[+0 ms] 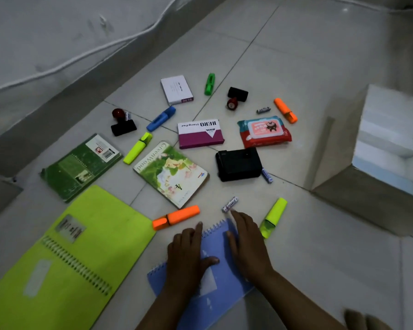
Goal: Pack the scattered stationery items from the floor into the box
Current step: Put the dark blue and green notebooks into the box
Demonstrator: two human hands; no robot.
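Observation:
A blue spiral notepad (214, 248) lies on the tiled floor at the bottom centre. My left hand (186, 256) lies flat on its left part and my right hand (247, 244) lies flat on its right part, fingers spread; neither hand has closed around it. The open box (339, 177) stands on the right, its inside pale. Scattered ahead are an orange highlighter (177, 216), a yellow highlighter (273, 216), a small battery (229, 204), a GreenWood notebook (171, 173), a black case (239, 164) and a HERO stamp pad box (200, 133).
A large lime spiral notebook (65, 260) and a green book (81, 165) lie at left. Farther off are two rubber stamps (122, 122) (236, 97), blue (161, 118), green (209, 84) and orange (285, 110) highlighters, a wipes pack (264, 131) and a white box (176, 89). A wall runs along the upper left.

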